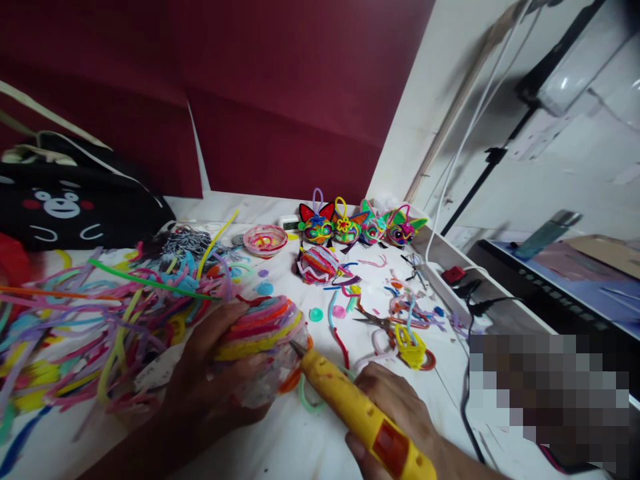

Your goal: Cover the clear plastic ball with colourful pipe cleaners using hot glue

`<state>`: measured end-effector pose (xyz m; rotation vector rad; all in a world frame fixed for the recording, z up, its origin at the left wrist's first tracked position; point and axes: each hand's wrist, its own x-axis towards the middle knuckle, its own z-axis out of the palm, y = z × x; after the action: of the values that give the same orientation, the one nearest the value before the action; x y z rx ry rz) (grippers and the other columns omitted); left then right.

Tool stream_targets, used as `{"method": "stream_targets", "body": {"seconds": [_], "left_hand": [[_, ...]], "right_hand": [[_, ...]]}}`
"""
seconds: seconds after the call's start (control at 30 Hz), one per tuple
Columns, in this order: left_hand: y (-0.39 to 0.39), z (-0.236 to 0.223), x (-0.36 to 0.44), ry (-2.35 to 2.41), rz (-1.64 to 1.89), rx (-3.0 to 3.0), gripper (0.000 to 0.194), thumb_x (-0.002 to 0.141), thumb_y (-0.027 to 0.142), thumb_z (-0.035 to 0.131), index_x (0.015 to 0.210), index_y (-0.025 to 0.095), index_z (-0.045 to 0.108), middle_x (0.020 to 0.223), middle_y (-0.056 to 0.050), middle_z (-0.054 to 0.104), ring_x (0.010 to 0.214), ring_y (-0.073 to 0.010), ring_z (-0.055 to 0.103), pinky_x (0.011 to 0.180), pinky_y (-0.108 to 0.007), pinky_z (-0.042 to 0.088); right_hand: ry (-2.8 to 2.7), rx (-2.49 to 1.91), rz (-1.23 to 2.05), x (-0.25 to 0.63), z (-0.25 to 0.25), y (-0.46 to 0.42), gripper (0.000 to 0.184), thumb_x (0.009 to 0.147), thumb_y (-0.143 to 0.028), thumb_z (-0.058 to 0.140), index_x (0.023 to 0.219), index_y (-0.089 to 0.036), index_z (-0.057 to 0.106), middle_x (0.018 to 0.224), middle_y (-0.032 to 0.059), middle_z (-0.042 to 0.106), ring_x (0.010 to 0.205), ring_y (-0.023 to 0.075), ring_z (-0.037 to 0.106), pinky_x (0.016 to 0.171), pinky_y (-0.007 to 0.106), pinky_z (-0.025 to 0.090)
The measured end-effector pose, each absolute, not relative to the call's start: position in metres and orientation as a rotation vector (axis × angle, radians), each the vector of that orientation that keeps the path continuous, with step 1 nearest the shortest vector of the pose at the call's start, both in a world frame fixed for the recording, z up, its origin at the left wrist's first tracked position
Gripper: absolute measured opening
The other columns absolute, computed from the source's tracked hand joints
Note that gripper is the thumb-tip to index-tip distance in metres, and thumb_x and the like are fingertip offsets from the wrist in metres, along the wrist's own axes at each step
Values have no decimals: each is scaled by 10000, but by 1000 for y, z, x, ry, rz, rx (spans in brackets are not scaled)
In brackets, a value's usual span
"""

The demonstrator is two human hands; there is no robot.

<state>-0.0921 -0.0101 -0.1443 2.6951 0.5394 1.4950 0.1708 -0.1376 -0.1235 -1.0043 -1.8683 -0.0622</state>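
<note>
My left hand [207,370] is closed around a rounded form [265,333]. Its upper part is covered in bands of pink, red, purple and yellow pipe cleaner, while the lower side looks clear and bare. A yellow hot glue gun [345,393] is in my right hand [403,403], with the fingers wrapped round it. The gun's dark nozzle [299,348] points at the form, right beside the lower yellow band; whether it touches cannot be told. Left of my left hand lies a tangled heap of colourful pipe cleaners [125,327].
Several cat-eared pipe-cleaner ornaments [318,230] stand at the back, near a pink bowl-shaped piece [265,241] and a striped piece [323,265]. Scissors [375,321] with orange handles lie right of centre. A black bag [75,200] sits back left; a power strip [450,283] and cables run along the right edge.
</note>
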Motion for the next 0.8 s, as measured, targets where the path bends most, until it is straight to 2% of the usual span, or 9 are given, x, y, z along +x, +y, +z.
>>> {"method": "stream_targets", "body": {"seconds": [0.1, 0.2, 0.37, 0.53, 0.63, 0.8], "left_hand": [[-9, -146, -91, 560, 1553, 2659, 427, 811, 257, 822, 1199, 339, 665, 1733, -13, 377, 1538, -342, 473, 1233, -550, 482], [-7, -148, -91, 574, 1580, 2657, 389, 825, 288, 820, 1180, 344, 673, 1724, -11, 393, 1516, -336, 503, 1211, -545, 505], [-6, -149, -94, 556, 1548, 2683, 388, 799, 294, 834, 1155, 316, 681, 1728, -35, 379, 1517, -376, 495, 1209, -576, 510], [-8, -147, -95, 683, 1503, 2703, 386, 792, 302, 830, 1142, 347, 674, 1754, 20, 327, 1516, -354, 492, 1189, -576, 533], [-7, -146, -95, 671, 1520, 2738, 401, 770, 316, 842, 1138, 357, 686, 1756, 49, 326, 1493, -333, 514, 1157, -538, 569], [-3, -146, -99, 628, 1535, 2785, 510, 699, 311, 886, 1159, 362, 672, 1758, 29, 327, 1496, -355, 517, 1149, -552, 577]], "right_hand": [[-1798, -988, -20, 170, -133, -135, 244, 1094, -401, 408, 941, -250, 524, 689, -15, 514, 561, 181, 515, 497, 325, 396], [-1796, -972, -24, 172, -135, -135, 205, 1070, -378, 434, 953, -245, 537, 691, -4, 522, 571, 191, 512, 498, 333, 399], [-1906, -1044, -54, 175, -124, -139, 119, 1058, -310, 461, 988, -237, 524, 718, -7, 564, 606, 179, 567, 537, 310, 453], [-1924, -1118, -107, 178, -120, -143, 182, 1096, -368, 405, 1002, -245, 501, 731, -5, 588, 606, 174, 600, 563, 300, 499], [-1945, -1133, -123, 178, -123, -143, 153, 1087, -352, 431, 1022, -242, 514, 739, 7, 618, 633, 187, 640, 600, 304, 538], [-1803, -1065, -176, 175, -141, -136, 207, 1062, -356, 411, 959, -240, 548, 679, 6, 569, 566, 196, 592, 495, 316, 463]]}}
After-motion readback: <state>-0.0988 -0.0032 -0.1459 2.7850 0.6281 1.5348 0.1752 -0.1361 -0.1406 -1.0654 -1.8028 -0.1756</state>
